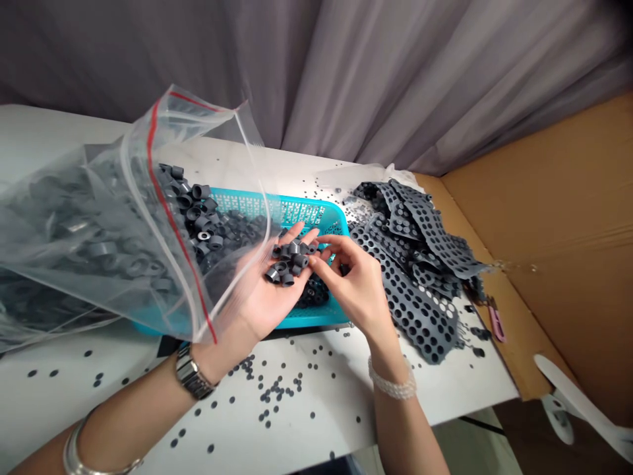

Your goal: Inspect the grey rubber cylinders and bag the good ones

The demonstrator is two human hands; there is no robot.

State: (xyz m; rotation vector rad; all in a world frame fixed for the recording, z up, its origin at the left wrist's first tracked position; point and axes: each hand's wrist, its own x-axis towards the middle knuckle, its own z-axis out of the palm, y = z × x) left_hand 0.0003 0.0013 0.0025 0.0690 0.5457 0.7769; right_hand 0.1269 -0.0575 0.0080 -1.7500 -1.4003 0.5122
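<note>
My left hand (270, 293) is palm up over a turquoise basket (321, 211), with several small dark rubber caps (281, 267) resting on the palm and fingers. Thumb and forefinger of my right hand (353, 277) are at the right side of that pile, closed on one dark cap; its other fingers curl beneath. A clear zip bag (99, 224) with a red strip, full of the same caps, lies open at the left, its mouth over the basket and my left wrist. More caps show inside the basket, partly hidden by my hands.
Perforated dark rubber sheets (420, 284) are heaped on the white table (346, 402) at the right. Small dark discs (279, 389) lie scattered in front. Pink-handled snips (496, 321) rest beside a cardboard panel (554, 218); a grey curtain (376, 79) hangs behind.
</note>
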